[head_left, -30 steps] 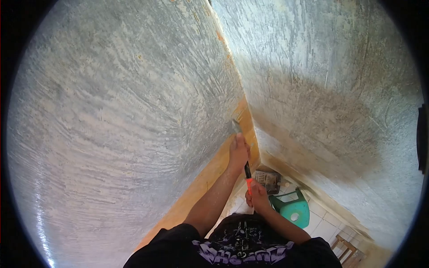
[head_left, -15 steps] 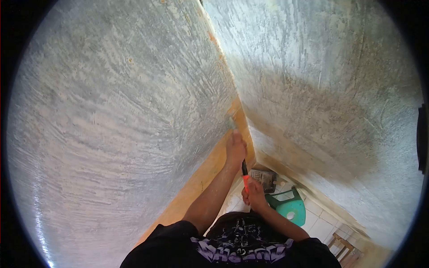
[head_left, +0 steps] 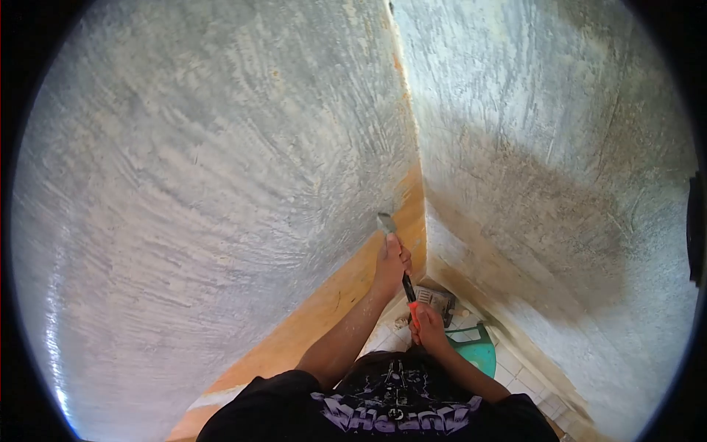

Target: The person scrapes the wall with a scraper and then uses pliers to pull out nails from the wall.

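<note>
A long-handled scraper (head_left: 410,289) slants up the corner of the room, with a metal blade, a black shaft and a red-orange grip. My left hand (head_left: 390,267) is closed around its upper part, just below the blade. Lower down, my right hand (head_left: 430,328) wraps the red-orange grip. The blade lies close against the left wall (head_left: 243,184), at the border between grey scraped plaster and a strip of orange paint (head_left: 350,280). Pale dust marks my left forearm.
The right wall (head_left: 515,184), rough and grey, meets the left one at the corner. On the tiled floor below stand a green plastic stool (head_left: 482,355) and a dark, slotted object (head_left: 440,303) near the corner.
The scraper blade and both hands have come down, away from the corner seam. The view has shifted, so the corner now appears farther right and the stool is more hidden.
</note>
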Motion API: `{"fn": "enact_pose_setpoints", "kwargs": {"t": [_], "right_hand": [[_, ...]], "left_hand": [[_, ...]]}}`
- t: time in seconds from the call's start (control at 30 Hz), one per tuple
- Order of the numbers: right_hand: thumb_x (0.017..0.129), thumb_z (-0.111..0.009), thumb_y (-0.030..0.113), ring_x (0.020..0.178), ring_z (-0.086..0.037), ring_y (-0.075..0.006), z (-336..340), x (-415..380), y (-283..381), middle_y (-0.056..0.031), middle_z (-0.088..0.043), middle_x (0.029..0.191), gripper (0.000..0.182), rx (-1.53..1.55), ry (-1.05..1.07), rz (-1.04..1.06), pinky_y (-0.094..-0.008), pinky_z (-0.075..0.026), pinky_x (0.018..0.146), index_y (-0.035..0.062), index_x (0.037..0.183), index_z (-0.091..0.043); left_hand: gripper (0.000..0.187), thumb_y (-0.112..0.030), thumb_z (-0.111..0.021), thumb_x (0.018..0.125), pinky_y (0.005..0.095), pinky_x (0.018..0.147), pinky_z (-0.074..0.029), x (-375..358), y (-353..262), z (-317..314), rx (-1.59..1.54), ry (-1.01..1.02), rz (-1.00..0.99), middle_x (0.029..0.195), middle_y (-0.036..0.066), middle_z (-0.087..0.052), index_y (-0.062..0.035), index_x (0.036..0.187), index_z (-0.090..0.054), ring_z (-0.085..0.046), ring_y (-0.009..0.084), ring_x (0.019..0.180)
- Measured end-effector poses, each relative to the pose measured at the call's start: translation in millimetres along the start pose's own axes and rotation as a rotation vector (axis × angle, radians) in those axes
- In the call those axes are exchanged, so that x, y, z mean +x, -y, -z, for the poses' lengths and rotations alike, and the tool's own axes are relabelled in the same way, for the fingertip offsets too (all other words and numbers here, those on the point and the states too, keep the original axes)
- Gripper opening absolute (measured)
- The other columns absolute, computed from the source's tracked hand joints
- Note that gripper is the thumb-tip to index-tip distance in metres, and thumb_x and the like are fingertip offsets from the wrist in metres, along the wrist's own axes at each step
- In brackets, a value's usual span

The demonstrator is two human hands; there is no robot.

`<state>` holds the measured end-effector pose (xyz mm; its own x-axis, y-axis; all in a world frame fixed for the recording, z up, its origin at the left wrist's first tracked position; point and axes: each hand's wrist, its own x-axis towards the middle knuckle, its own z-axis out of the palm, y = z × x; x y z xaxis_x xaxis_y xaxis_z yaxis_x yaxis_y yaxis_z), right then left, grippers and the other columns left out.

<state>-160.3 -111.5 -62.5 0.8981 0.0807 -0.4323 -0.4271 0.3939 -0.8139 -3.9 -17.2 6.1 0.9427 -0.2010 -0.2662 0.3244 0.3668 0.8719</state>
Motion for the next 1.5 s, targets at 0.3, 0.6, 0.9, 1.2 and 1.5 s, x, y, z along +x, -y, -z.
{"fn": "enact_pose_setpoints", "kwargs": {"t": [0.3,0.6,0.9,1.2,1.5], "right_hand": [[0.102,-0.053,0.035,0.048,-0.043,-0.0058,-6.4,-12.9,-40.6,0.0013,-0.050,0.063,0.035,-0.167,0.187,-0.069,-0.0230,-0.036,0.045,0.0028,0.109,-0.065],[0.102,-0.051,0.035,0.046,-0.043,-0.0060,-47.5,-50.6,-57.6,0.0008,-0.050,0.060,0.037,-0.314,0.229,0.029,-0.0229,-0.035,0.044,0.0012,0.105,-0.065],[0.101,-0.055,0.035,0.051,-0.041,-0.0036,-132.5,-137.9,-122.1,0.0042,-0.049,0.061,0.035,-0.402,0.296,0.056,-0.0219,-0.033,0.047,0.0028,0.104,-0.067],[0.101,-0.055,0.030,0.046,-0.041,-0.0045,-210.4,-225.4,-209.6,0.0022,-0.049,0.060,0.029,-0.427,0.428,0.019,-0.0219,-0.033,0.044,0.0032,0.105,-0.065],[0.101,-0.055,0.021,0.048,-0.042,-0.0059,-232.7,-263.7,-215.5,0.0000,-0.050,0.064,0.023,-0.419,0.620,-0.048,-0.0224,-0.035,0.045,0.0040,0.117,-0.055]], "left_hand": [[0.041,-0.053,-0.030,0.104,0.0280,0.052,-0.035,-78.5,10.7,62.2,-0.147,-0.083,-0.133,0.067,-0.001,-0.036,-0.0140,0.100,-0.041,-0.035,0.0095,0.054],[0.041,-0.053,-0.027,0.105,0.0276,0.052,-0.033,-146.6,-3.7,98.1,-0.202,-0.128,-0.229,0.067,-0.001,-0.034,-0.0148,0.099,-0.041,-0.032,0.0091,0.054],[0.043,-0.055,-0.025,0.104,0.0273,0.052,-0.032,-283.0,-15.2,183.0,-0.240,-0.188,-0.343,0.067,-0.002,-0.033,-0.0146,0.098,-0.039,-0.031,0.0090,0.053],[0.048,-0.060,-0.023,0.102,0.0271,0.053,-0.033,-431.4,-14.9,270.5,-0.386,-0.293,-0.398,0.067,-0.002,-0.034,-0.0145,0.105,-0.039,-0.033,0.0091,0.054],[0.050,-0.061,-0.024,0.101,0.0268,0.053,-0.032,-486.8,-27.4,284.8,-0.407,-0.348,-0.429,0.066,-0.002,-0.033,-0.0147,0.106,-0.041,-0.032,0.0095,0.053]]}}
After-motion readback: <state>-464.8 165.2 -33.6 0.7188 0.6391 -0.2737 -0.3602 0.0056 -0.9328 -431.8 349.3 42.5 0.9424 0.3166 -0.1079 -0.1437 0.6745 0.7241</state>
